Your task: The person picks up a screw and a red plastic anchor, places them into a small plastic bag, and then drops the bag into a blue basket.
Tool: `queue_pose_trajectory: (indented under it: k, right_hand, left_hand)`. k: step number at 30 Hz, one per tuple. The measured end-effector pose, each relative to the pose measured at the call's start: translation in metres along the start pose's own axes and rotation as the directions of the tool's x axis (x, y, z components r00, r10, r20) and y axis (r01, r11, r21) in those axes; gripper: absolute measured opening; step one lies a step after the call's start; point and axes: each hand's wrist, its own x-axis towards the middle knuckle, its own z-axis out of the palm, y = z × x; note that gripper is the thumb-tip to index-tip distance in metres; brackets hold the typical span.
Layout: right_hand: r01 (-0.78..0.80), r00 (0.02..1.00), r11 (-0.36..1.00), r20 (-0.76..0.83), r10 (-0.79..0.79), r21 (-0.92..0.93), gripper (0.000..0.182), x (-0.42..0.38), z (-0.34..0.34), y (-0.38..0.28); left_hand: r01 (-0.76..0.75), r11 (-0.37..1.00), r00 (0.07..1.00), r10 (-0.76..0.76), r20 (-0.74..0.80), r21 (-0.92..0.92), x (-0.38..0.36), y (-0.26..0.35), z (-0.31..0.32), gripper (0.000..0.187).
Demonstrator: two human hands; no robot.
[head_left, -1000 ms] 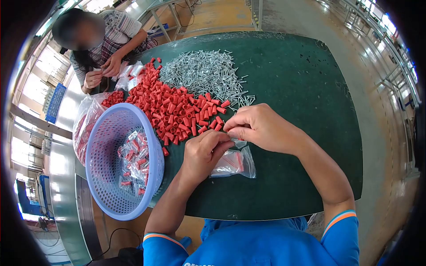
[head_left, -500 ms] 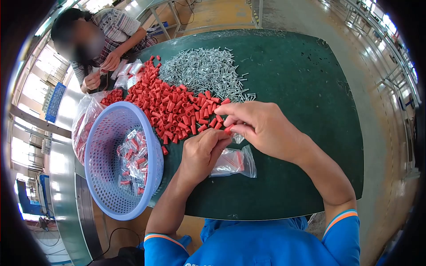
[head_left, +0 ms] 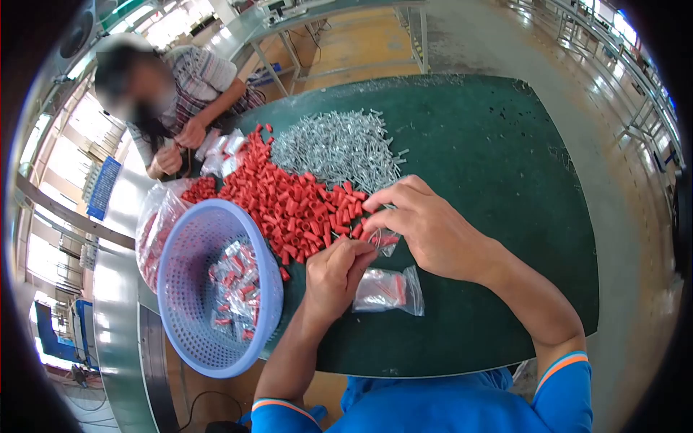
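My left hand [head_left: 336,278] is closed in a pinch on the edge of a small clear plastic bag [head_left: 385,245], which has something red in it. Just right of it, my right hand [head_left: 432,227] has its fingers apart, its fingertips beside the bag and the near edge of the red caps [head_left: 289,206]. Whether anything is between those fingers is not clear. Below both hands lies a flat stack of clear bags [head_left: 379,290] with red pieces inside. Behind the caps is a heap of silver screws [head_left: 336,148].
A blue perforated basket [head_left: 272,289] at the left holds filled bags. Beyond it are a large clear bag of red caps [head_left: 150,224] and a co-worker [head_left: 206,83] handling something small. Everything rests on or beside the green table [head_left: 505,195].
My right hand has come off the red piece near my left fingertips and its fingers have spread. The whole view has shifted, with the table now lower in it.
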Motion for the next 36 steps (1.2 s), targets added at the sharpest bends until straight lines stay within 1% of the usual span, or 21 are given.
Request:
queue_pose_trajectory:
  k: [1,3,5,6,9,10,11,12,13,14,15,17,18,19,21,23,26,28,32,34,36]
  right_hand:
    - [0.013,1.000,1.000,-0.017,-0.013,-0.007,0.021,0.002,-0.002,0.001]
    - [-0.056,0.995,0.996,-0.086,0.051,-0.065,0.018,-0.001,-0.003,0.004]
    - [-0.103,0.990,0.992,-0.107,0.094,-0.074,0.016,-0.003,-0.004,0.007]
    - [-0.153,0.987,0.985,-0.070,0.148,-0.074,0.014,-0.004,-0.006,0.003]
    - [-0.205,0.979,0.974,-0.002,0.206,-0.095,0.012,-0.006,-0.013,0.005]
    - [-0.227,0.967,0.963,0.081,0.240,-0.144,0.012,-0.007,-0.017,0.003]
    - [-0.235,0.949,0.952,0.163,0.268,-0.196,0.013,-0.006,-0.022,0.004]
    - [-0.231,0.952,0.953,0.159,0.263,-0.195,0.013,-0.007,-0.026,0.008]
    - [-0.261,0.904,0.950,0.301,0.303,-0.174,0.014,-0.011,-0.032,0.012]
    - [-0.294,0.833,0.942,0.440,0.335,-0.161,0.015,-0.012,-0.036,0.015]
    - [-0.297,0.829,0.941,0.444,0.339,-0.165,0.015,-0.012,-0.041,0.014]
    - [-0.360,0.768,0.888,0.451,0.456,-0.285,0.017,-0.017,-0.052,0.011]
    - [-0.380,0.763,0.878,0.439,0.475,-0.290,0.020,-0.018,-0.056,0.011]
    - [-0.393,0.755,0.866,0.429,0.495,-0.309,0.020,-0.020,-0.059,0.011]
    - [-0.381,0.747,0.883,0.471,0.469,-0.276,0.022,-0.026,-0.058,0.014]
    - [-0.397,0.738,0.875,0.469,0.484,-0.278,0.022,-0.036,-0.055,0.019]
    - [-0.347,0.793,0.899,0.429,0.434,-0.267,0.021,-0.044,-0.041,0.030]
    - [-0.337,0.840,0.925,0.387,0.380,-0.178,0.018,-0.049,-0.028,0.038]
    - [-0.322,0.873,0.935,0.337,0.353,-0.147,0.016,-0.049,-0.022,0.035]
    - [-0.208,0.915,0.968,0.321,0.243,-0.139,0.018,-0.050,-0.024,0.035]
    - [-0.176,0.915,0.975,0.343,0.213,-0.137,0.021,-0.044,-0.030,0.028]
  left_hand:
    - [-0.001,1.000,1.000,0.001,-0.021,0.012,0.001,0.001,-0.002,0.011]
    - [-0.007,0.995,0.999,0.012,-0.048,0.096,0.003,0.001,-0.009,0.010]
    - [-0.033,0.988,0.989,0.053,-0.137,0.148,0.008,0.002,-0.016,0.014]
    - [0.038,0.987,0.997,-0.026,-0.077,0.158,0.008,-0.006,-0.012,0.012]
    - [0.031,0.997,0.995,-0.024,-0.093,0.072,0.006,-0.002,-0.012,0.010]
    - [0.151,0.986,0.983,-0.143,-0.116,0.067,0.003,-0.004,-0.012,0.007]
    - [0.148,0.987,0.984,-0.140,-0.113,0.067,0.002,-0.006,-0.011,0.007]
    - [0.198,0.980,0.968,-0.194,-0.159,0.010,0.002,-0.008,-0.012,0.003]
    - [0.244,0.968,0.948,-0.249,-0.200,-0.049,0.003,-0.010,-0.014,0.001]
    - [0.226,0.974,0.949,-0.221,-0.226,-0.003,0.003,-0.010,-0.015,0.004]
    - [0.229,0.973,0.948,-0.226,-0.226,-0.010,0.003,-0.010,-0.014,0.004]
    - [0.264,0.964,0.929,-0.266,-0.256,-0.044,0.003,-0.010,-0.011,0.004]
    - [0.317,0.945,0.919,-0.328,-0.219,-0.085,0.000,-0.011,-0.011,0.005]
    - [0.307,0.946,0.923,-0.324,-0.209,-0.107,-0.001,-0.012,-0.010,0.005]
    - [0.297,0.954,0.935,-0.299,-0.191,-0.042,-0.003,-0.012,-0.010,0.002]
    - [0.282,0.957,0.939,-0.289,-0.186,-0.061,-0.003,-0.011,-0.007,0.003]
    - [0.274,0.961,0.949,-0.276,-0.150,-0.038,-0.003,-0.009,-0.009,0.003]
    - [0.212,0.977,0.967,-0.207,-0.148,0.018,-0.003,-0.007,-0.008,0.004]
    - [0.219,0.975,0.965,-0.221,-0.139,-0.033,-0.004,-0.004,-0.005,0.005]
    - [0.180,0.983,0.974,-0.177,-0.142,0.015,-0.002,-0.003,-0.007,0.005]
    - [0.182,0.983,0.974,-0.178,-0.141,0.018,-0.002,-0.004,-0.009,0.005]
